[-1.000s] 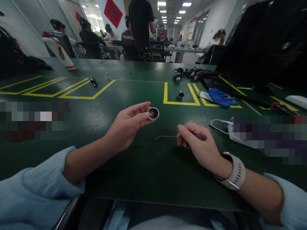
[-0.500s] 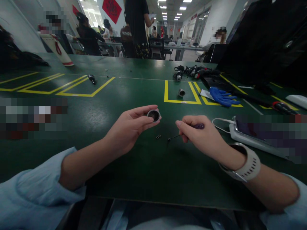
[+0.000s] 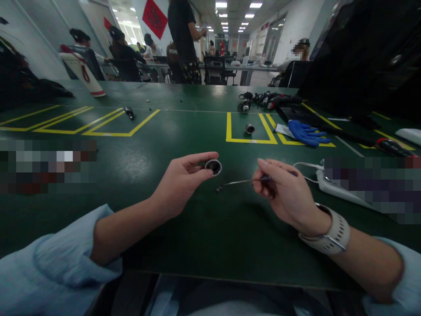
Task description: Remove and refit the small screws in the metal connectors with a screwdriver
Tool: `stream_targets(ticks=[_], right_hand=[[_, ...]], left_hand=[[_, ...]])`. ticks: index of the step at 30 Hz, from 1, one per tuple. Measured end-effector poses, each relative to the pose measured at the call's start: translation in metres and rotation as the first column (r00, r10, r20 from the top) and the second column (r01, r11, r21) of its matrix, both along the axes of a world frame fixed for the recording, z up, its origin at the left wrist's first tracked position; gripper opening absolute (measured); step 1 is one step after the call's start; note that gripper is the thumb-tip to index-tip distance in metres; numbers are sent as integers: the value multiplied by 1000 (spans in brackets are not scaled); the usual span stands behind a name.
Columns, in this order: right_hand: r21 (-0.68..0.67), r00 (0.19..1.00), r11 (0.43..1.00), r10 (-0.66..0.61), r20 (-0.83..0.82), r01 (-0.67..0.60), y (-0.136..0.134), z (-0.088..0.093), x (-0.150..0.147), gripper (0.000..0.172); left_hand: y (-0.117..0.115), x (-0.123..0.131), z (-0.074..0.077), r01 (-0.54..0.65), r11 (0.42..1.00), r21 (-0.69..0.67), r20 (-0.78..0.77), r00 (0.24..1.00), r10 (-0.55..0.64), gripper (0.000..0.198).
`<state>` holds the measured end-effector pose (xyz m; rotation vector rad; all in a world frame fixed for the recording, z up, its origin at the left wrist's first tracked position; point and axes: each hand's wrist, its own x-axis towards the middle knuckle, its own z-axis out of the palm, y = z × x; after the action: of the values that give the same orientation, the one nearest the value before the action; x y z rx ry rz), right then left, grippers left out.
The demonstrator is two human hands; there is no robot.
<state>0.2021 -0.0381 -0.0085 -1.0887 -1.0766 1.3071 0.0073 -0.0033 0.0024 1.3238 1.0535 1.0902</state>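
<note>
My left hand is closed on a round, hollow metal ring-shaped part, pinched at its rim with the dark opening towards me. A slim screwdriver is in my right hand, its thin shaft pointing left. My fingers wrap its dark handle. The shaft's tip is close to two tiny ring-like pieces that lie on the green table below the metal part. Whether the tip touches them I cannot tell. A wristwatch is on my right wrist.
A similar metal collar stands inside a yellow-taped square. Beyond lie cables with connectors and a blue glove. A white corded device is at the right. A small black part and a white cup-like container are at the left.
My right hand has turned and moved right, and the screwdriver now lies nearer level, its tip closer to the tiny pieces. My left hand still holds the metal part, slightly lower in view.
</note>
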Motion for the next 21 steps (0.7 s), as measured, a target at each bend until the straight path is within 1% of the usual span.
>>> stream_targets(ticks=[2, 3, 4, 5, 6, 8, 10, 12, 17, 21], right_hand=[[129, 999, 991, -44, -6, 45, -6, 3, -3, 30], [230, 997, 972, -65, 39, 54, -9, 4, -4, 30], [341, 989, 939, -89, 121, 43, -12, 5, -6, 29], [451, 967, 892, -124, 222, 11, -16, 6, -7, 28], [540, 929, 840, -161, 332, -47, -19, 7, -8, 27], [640, 836, 743, -216, 505, -195, -23, 8, -9, 23], [670, 771, 678, -239, 590, -302, -25, 9, -9, 22], [680, 731, 635, -257, 632, -366, -25, 9, -10, 21], [660, 652, 599, -281, 704, -454, -25, 9, -12, 22], [663, 624, 559, -300, 722, -498, -27, 10, -14, 25]], left_hand=[[0, 0, 0, 13, 1000, -5, 1, 1000, -13, 37], [-1, 0, 0, 20, 1000, -12, 3, 1000, -20, 37], [-1, 1, 0, 28, 999, -23, 5, 1000, -28, 38], [-1, 1, 1, 33, 999, -35, 7, 999, -33, 38], [-2, 1, 1, 37, 998, -47, 6, 999, -37, 38], [-3, 2, 1, 42, 997, -59, 5, 999, -42, 39], [-5, 2, 2, 44, 998, -53, 3, 999, -44, 39], [-6, 3, 2, 43, 998, -39, -12, 999, -43, 39], [-8, 5, 1, 18, 1000, 19, -71, 997, -17, 34], [-8, 6, 1, -2, 998, 66, -102, 995, 9, 30]])
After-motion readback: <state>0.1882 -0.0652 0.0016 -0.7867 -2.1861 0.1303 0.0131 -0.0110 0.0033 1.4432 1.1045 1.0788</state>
